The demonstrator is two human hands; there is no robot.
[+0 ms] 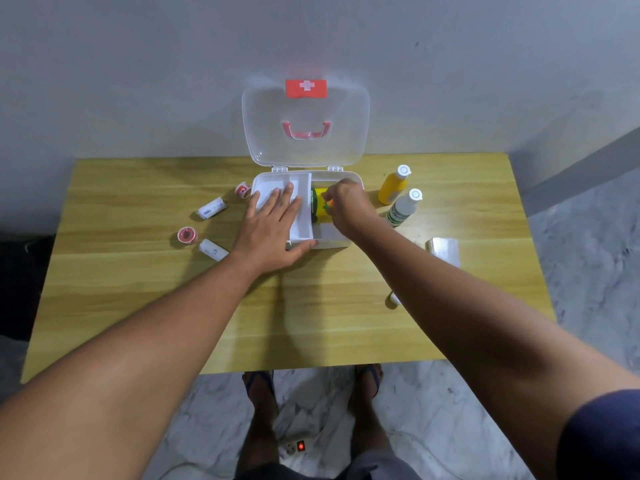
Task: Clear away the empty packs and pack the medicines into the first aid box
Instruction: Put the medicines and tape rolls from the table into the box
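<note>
The white first aid box [332, 237] stands open at the table's back middle, its clear lid [306, 133] upright with a red cross label. My left hand [273, 223] lies flat, fingers spread, on the white inner tray [301, 216] over the box's left side. My right hand [346, 206] reaches into the right compartment, fingers pinched on a small orange-tipped item above a yellow and green pack [317, 202]. A yellow bottle [393, 185] and a white bottle [403, 207] stand right of the box.
Two bandage rolls [212, 208] [213, 250] and two red tape rolls [187, 235] [243, 190] lie left of the box. A white packet [445, 249] and a small white object [394, 298] lie at right. A power strip [294, 446] sits on the floor by my feet.
</note>
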